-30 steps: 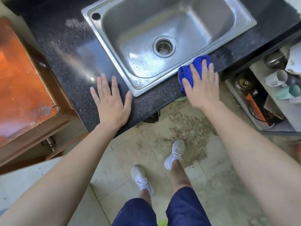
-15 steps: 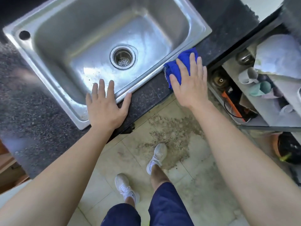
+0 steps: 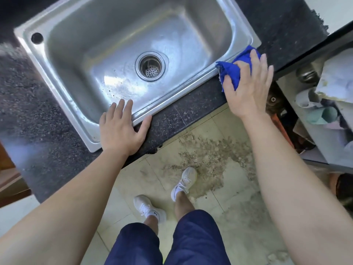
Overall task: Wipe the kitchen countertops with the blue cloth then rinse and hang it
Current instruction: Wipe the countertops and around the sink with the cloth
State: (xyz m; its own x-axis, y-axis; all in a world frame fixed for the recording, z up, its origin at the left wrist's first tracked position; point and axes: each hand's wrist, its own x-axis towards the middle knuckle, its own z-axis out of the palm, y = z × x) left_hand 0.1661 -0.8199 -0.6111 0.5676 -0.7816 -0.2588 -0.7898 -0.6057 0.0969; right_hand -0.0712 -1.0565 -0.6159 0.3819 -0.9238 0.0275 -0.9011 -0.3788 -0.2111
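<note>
Black speckled countertop (image 3: 34, 115) runs around a steel sink (image 3: 76, 54). Pale tiled floor (image 3: 238, 217) lies in front of the sink, with a patch of brown dirt (image 3: 210, 150) just out from the sink's right front corner. Cluttered open shelves (image 3: 324, 131) stand right of the sink. The drain (image 3: 150, 66) sits mid-basin.

Against half a second ago, the blue cloth (image 3: 232, 71) and the hand on it have slid nearer the sink's right front corner. The cloth now laps onto the rim there. The other hand keeps its place on the front rim.

Right hand (image 3: 248, 88): palm down on the cloth, fingers straight and spread — pressing flat, nothing pinched or curled round. Cloth bunched under it, part on the rim, part on the counter strip in front of the sink.

Left hand (image 3: 120, 131): flat on the sink's front rim, fingers reaching over the basin edge, thumb out on the counter strip — holding nothing.
</note>
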